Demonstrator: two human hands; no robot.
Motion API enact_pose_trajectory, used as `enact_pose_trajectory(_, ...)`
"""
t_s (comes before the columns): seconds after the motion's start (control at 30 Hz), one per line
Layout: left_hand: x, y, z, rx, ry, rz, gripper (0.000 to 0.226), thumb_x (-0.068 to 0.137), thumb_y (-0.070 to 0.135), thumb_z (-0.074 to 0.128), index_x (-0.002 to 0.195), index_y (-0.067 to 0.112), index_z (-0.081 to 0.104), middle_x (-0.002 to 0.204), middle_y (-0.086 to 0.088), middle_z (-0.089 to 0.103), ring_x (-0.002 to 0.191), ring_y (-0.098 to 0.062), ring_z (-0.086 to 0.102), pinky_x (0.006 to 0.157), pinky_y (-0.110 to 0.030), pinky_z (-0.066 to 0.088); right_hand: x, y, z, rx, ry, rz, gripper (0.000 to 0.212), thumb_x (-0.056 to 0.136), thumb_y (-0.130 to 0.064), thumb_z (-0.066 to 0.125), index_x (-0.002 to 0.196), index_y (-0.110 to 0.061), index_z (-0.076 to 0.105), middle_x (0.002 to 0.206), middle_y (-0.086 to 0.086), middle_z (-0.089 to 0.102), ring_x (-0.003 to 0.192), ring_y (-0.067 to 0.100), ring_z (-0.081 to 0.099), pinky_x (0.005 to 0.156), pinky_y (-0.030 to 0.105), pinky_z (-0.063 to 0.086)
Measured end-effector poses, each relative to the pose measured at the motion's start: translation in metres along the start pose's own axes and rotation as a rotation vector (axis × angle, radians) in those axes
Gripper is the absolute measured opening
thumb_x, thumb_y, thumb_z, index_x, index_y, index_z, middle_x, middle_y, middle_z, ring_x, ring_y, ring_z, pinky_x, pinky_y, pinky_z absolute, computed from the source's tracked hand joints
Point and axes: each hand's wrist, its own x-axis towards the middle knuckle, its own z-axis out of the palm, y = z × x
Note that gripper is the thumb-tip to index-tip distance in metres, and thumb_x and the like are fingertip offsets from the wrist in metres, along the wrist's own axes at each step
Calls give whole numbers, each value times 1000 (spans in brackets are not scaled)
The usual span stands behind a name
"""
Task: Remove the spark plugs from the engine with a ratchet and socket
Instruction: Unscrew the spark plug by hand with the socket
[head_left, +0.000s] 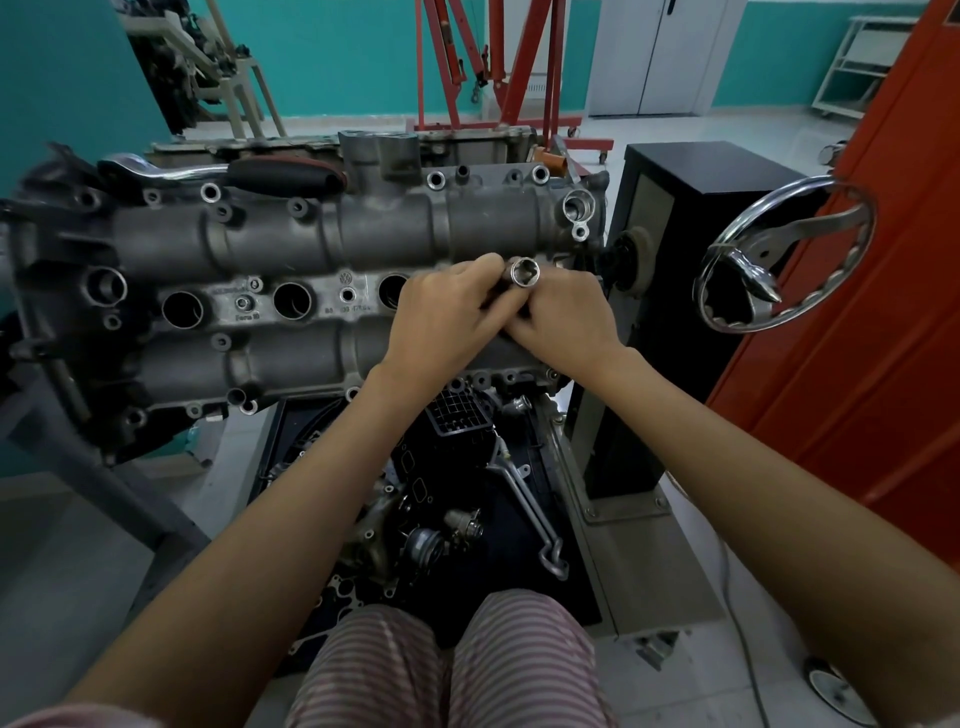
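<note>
So we've got the socket (523, 271) pinched between both hands, left hand (441, 317) and right hand (563, 317) curled round it, open end facing up at us. Nearest plug well (392, 288) sits just left of our left hand; ratchet (218, 174) lies well beyond, far-left.

head view, downward, close over engine (322, 244)

Automotive workshop or training garage. Evidence: bare engine (311, 270) mounted on a stand with a chrome handwheel (787, 254) at right; red engine hoist (498, 67) at far centre; loose engine parts (447, 535) on the tiled floor, near.
</note>
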Motion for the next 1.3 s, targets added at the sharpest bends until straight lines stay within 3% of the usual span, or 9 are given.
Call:
enact_pose_trajectory(0.27,1,9,-4,-6,1,-23,25,84,25,50,68,11,38,59,2,38,47,-18,37,42,-31,32,0,1,0,78,-26,35,23,84,-24,53,88,-1,51,77,8,59,63,26,55,53,33,40)
enact_pose_trajectory(0.4,1,4,-2,4,-26,-17,33,89,31,48,69,5,47,59,0,45,49,-21,44,45,-35,40,1,-2,-1,22,16,16,38,80,-42,46,80,-8,63,67,8,64,60,26,60,51,25,34)
enact_pose_trajectory(0.47,1,1,-2,-11,-33,-32,40,89,36,47,68,2,51,58,-6,51,50,-24,49,47,-39,43,1,-4,-3,59,87,0,35,76,-39,49,71,-8,66,61,8,65,53,27,60,52,22,32)
enact_pose_trajectory(0.6,1,0,-1,-24,-50,-37,44,90,38,47,71,0,56,59,-8,56,53,-25,53,52,-43,44,0,-2,-1,44,71,7,28,78,-28,53,83,-5,69,71,12,68,62,32,62,55,26,34)
enact_pose_trajectory(0.67,0,2,-1,-7,-47,-17,39,90,35,48,70,1,52,59,-5,52,53,-23,51,50,-42,43,1,0,0,31,18,20,34,81,-32,46,90,-5,66,78,11,67,67,29,61,56,28,36)
enact_pose_trajectory(0.8,2,7,-3,-9,-11,-36,24,86,28,49,71,14,35,61,3,39,50,-21,41,43,-36,37,1,1,0,83,-23,46,21,84,-24,51,87,-3,50,74,6,57,60,27,54,51,29,33)
enact_pose_trajectory(0.9,1,6,-2,12,-22,-22,28,88,26,51,68,10,40,58,2,40,47,-23,43,43,-36,39,1,2,1,55,-36,62,22,84,-29,52,83,-9,42,68,0,50,57,24,51,52,29,31)
enact_pose_trajectory(1.1,2,3,-2,-11,-8,-34,39,88,28,60,60,9,40,52,1,37,46,-27,43,44,-37,38,2,4,1,-2,-66,61,30,88,-34,49,95,-8,61,82,9,66,76,27,61,65,39,46)
enact_pose_trajectory(1.3,1,8,-3,-14,-8,-19,24,83,27,50,70,15,34,60,3,38,48,-20,40,41,-34,35,1,-1,-5,107,-45,65,21,84,-22,55,88,-2,48,70,3,52,56,24,51,51,34,43)
